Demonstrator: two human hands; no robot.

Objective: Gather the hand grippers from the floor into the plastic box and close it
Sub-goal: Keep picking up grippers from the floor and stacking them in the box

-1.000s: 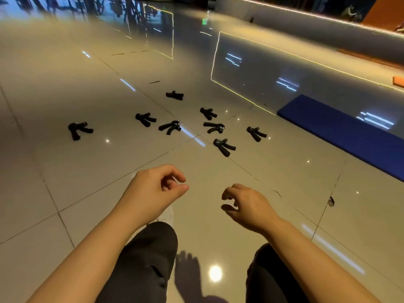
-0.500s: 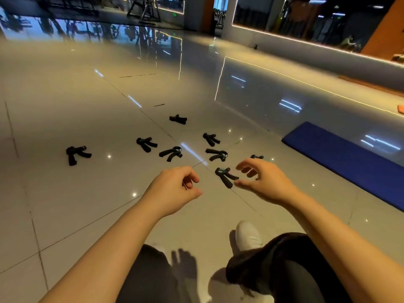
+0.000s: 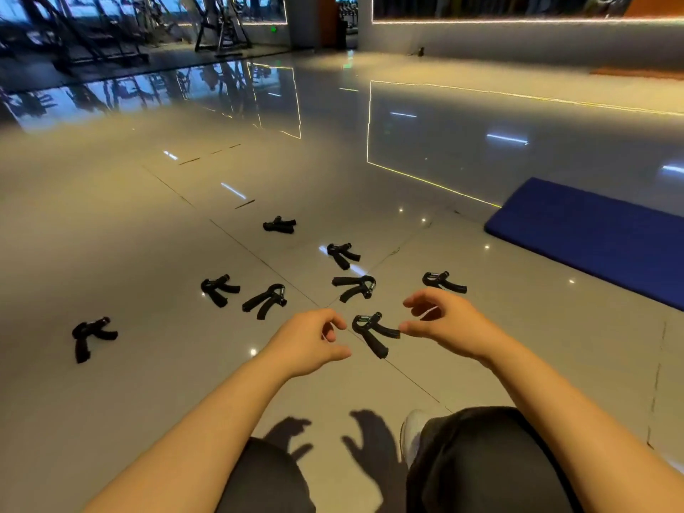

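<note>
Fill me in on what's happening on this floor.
A person is reaching both hands toward black hand grippers scattered on the tiled floor. The left hand and right hand hover either side of the nearest gripper, holding nothing. Seven others lie beyond. No plastic box is in view.

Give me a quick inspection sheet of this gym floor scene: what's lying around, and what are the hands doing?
Surface: glossy tiled floor, reflecting lights.
Job's things: eight black hand grippers scattered on the floor; nearest hand gripper lies between the hands; farthest hand gripper. No plastic box in view.
Clutter: nothing seen.
Grippers: left hand loosely curled, holding nothing; right hand spread above the nearest one, holding nothing.
Cables: nothing seen.
Surroundings: blue mat at right; exercise machines at the far side.
</note>
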